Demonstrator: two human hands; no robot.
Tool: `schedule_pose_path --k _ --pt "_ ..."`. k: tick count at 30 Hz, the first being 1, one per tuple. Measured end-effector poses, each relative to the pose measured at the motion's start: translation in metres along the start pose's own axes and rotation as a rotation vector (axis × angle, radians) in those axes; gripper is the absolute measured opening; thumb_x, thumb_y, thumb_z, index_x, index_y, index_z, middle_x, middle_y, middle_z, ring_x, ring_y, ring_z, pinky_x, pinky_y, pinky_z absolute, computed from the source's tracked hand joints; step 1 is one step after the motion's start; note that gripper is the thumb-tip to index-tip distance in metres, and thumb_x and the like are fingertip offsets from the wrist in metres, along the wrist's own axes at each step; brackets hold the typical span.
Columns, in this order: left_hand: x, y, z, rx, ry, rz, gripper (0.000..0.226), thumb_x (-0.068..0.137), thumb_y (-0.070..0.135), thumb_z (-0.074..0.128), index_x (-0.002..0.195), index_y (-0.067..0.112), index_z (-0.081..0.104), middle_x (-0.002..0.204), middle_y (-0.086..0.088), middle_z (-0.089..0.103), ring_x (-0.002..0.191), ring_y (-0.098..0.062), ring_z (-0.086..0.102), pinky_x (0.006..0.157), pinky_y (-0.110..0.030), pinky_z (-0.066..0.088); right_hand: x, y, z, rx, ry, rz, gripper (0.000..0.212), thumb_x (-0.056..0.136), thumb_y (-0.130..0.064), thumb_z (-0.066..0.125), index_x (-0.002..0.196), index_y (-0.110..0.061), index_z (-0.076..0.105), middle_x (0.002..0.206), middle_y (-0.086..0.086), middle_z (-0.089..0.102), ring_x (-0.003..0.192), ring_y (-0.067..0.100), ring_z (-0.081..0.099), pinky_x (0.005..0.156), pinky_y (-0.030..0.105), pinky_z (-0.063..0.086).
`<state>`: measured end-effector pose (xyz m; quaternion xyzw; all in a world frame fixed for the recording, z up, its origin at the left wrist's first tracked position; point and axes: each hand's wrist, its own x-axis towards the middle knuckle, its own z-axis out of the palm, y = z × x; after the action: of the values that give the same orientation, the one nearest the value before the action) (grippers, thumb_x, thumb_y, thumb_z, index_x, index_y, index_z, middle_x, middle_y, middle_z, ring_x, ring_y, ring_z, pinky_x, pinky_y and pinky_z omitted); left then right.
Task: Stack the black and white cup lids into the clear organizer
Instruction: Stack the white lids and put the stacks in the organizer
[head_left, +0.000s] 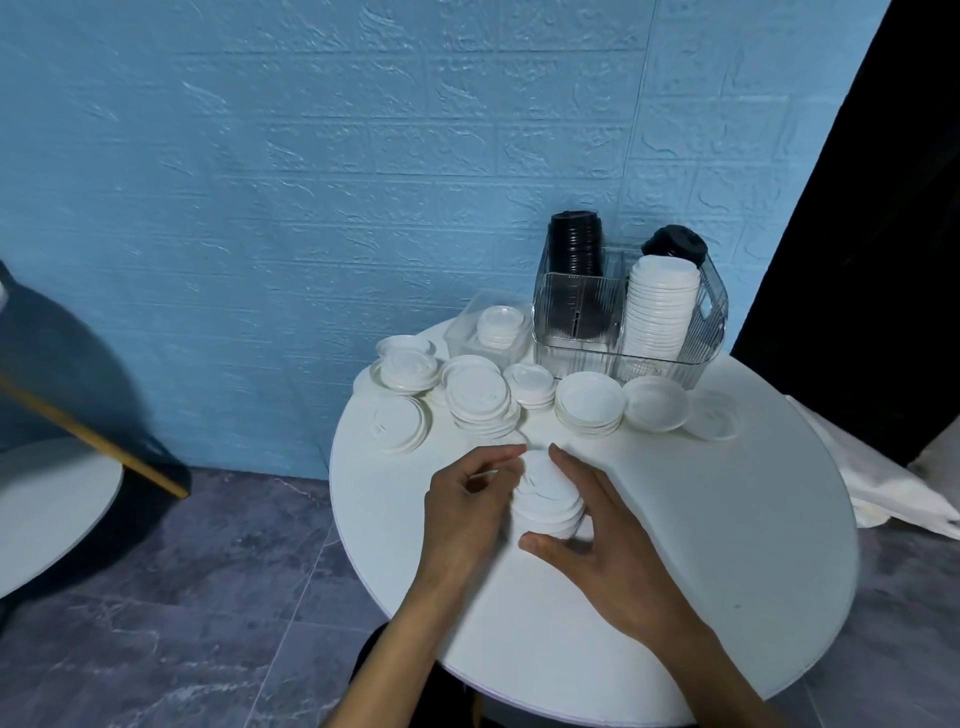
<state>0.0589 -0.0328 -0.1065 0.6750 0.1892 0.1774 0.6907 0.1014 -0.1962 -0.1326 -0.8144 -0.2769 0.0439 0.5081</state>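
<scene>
A short stack of white lids (550, 496) lies on its side at the middle of the round white table (727, 545). My right hand (597, 540) grips it between thumb and fingers. My left hand (467, 499) touches the stack's left side with curled fingers. At the table's back stands the clear organizer (576, 317). It holds a tall stack of white lids (660, 312) and two stacks of black lids (575, 249), the second black stack (675, 243) behind the white one. Several loose white lids (478, 395) lie in front of the organizer.
A small clear box (467, 327) with white lids in it sits left of the organizer. A blue textured wall stands behind the table. White cloth (883, 488) hangs off the table's right side. Another round table (47, 499) is at far left.
</scene>
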Motion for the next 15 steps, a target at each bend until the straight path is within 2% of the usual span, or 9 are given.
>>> schedule_pose_path --k 3,7,10,13,15 --pt "-0.002 -0.001 -0.001 -0.052 -0.011 -0.017 0.020 0.094 0.009 0.072 0.101 0.024 0.083 0.099 0.003 0.080 0.102 -0.021 0.073 0.096 -0.037 0.055 0.000 0.001 0.000 -0.016 0.003 -0.011 0.086 0.079 -0.038 0.085 0.150 -0.044 0.036 0.149 -0.033 0.038 0.140 -0.007 0.036 0.114 0.026 0.039" --pt "-0.001 0.006 -0.005 -0.083 -0.052 -0.038 0.019 0.092 0.008 0.074 0.100 0.022 0.082 0.097 0.000 0.080 0.092 -0.012 0.071 0.093 -0.033 0.054 0.000 0.001 0.000 -0.010 0.011 -0.003 0.086 0.078 -0.037 0.086 0.149 -0.044 0.037 0.148 -0.032 0.040 0.139 -0.008 0.037 0.106 0.007 0.034" --pt "0.002 0.011 -0.008 -0.023 -0.081 0.008 0.013 0.092 0.016 0.076 0.101 0.024 0.082 0.096 0.005 0.080 0.088 -0.008 0.069 0.088 -0.029 0.054 -0.001 0.001 0.001 0.011 0.022 0.005 0.087 0.078 -0.035 0.086 0.149 -0.044 0.038 0.148 -0.030 0.041 0.138 -0.009 0.037 0.100 0.002 0.035" --pt "0.018 0.015 -0.012 0.070 0.023 0.090 0.009 0.092 0.025 0.077 0.099 0.024 0.082 0.096 0.009 0.080 0.087 -0.006 0.069 0.081 -0.022 0.054 -0.002 -0.002 0.002 0.053 0.017 0.014 0.086 0.078 -0.032 0.087 0.148 -0.043 0.039 0.147 -0.029 0.041 0.137 -0.011 0.036 0.094 0.003 0.041" --pt "0.038 0.017 -0.016 0.240 0.126 0.220 0.012 0.089 0.032 0.080 0.100 0.028 0.080 0.102 0.011 0.077 0.090 -0.007 0.068 0.082 -0.025 0.054 -0.003 -0.003 0.001 0.064 0.017 0.017 0.085 0.078 -0.029 0.086 0.149 -0.040 0.040 0.147 -0.027 0.041 0.135 -0.015 0.035 0.092 0.000 0.040"
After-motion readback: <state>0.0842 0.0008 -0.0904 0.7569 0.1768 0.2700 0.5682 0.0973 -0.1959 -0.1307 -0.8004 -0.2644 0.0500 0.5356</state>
